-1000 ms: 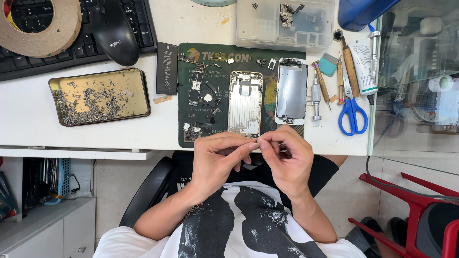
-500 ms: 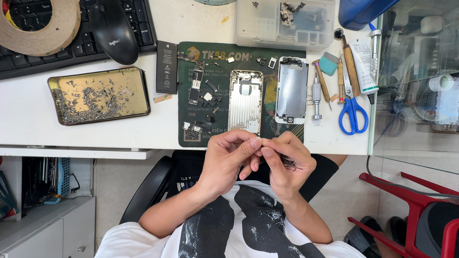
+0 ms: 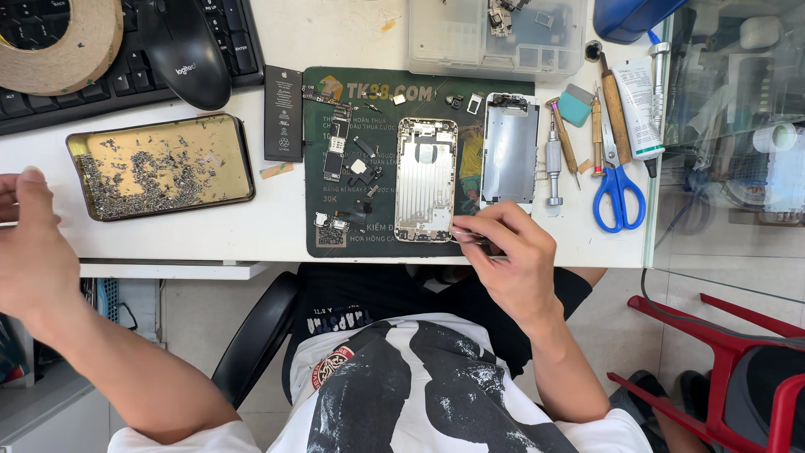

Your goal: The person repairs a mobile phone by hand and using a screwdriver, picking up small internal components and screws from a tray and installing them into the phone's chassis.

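My right hand (image 3: 511,256) pinches thin metal tweezers (image 3: 471,236) at the near edge of the dark green work mat (image 3: 381,88), their tips by the bottom corner of a silver phone back housing (image 3: 426,178). A detached phone screen panel (image 3: 510,149) lies right of the housing. My left hand (image 3: 32,243) is off at the far left below the desk edge, fingers apart, holding nothing. Small phone boards and loose parts (image 3: 345,155) lie on the mat's left half.
A gold tray of screws (image 3: 159,166) and a black battery (image 3: 283,113) sit left of the mat. Blue scissors (image 3: 616,189), screwdrivers (image 3: 555,159) and a glue tube (image 3: 637,109) lie to the right. Keyboard (image 3: 126,80), mouse (image 3: 186,50), tape roll (image 3: 59,42) and a clear parts box (image 3: 495,38) are behind.
My hands were together over my lap. The left has swung far out to the left and opened; the right has moved up to the mat's near edge with the tweezers.
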